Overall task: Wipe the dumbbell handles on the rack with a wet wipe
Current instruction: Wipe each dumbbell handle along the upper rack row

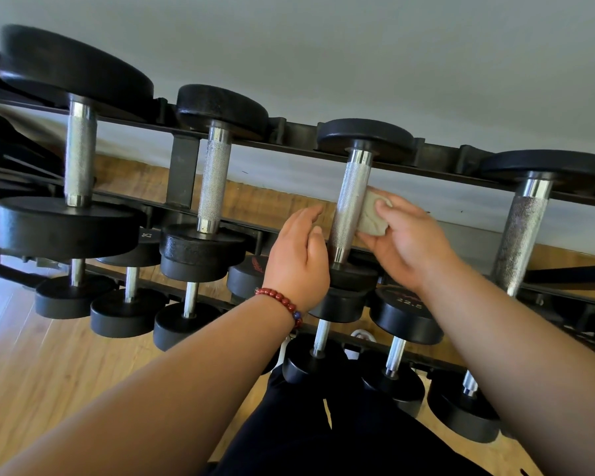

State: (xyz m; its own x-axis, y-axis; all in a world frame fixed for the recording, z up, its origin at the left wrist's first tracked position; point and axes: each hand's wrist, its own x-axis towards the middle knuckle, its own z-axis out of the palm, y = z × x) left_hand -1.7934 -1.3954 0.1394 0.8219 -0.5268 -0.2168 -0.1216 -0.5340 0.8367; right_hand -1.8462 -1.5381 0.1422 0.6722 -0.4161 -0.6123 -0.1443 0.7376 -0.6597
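Partly hidden wet wipe (pixel 369 216), right hand (pixel 413 245) pinching

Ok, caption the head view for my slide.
Right hand holds a wet wipe against a racked dumbbell handle, left hand open beside it.

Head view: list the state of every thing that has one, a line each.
dumbbell handle, lying across the rack, wipe against it
wet wipe, bunched, pressed on the handle's right side
right hand, pinches the wet wipe
left hand, relaxed, empty, beside the handle

Red bead bracelet (pixel 279 299) — one blue bead — on the left wrist (pixel 272 316); dark trousers (pixel 358 441).
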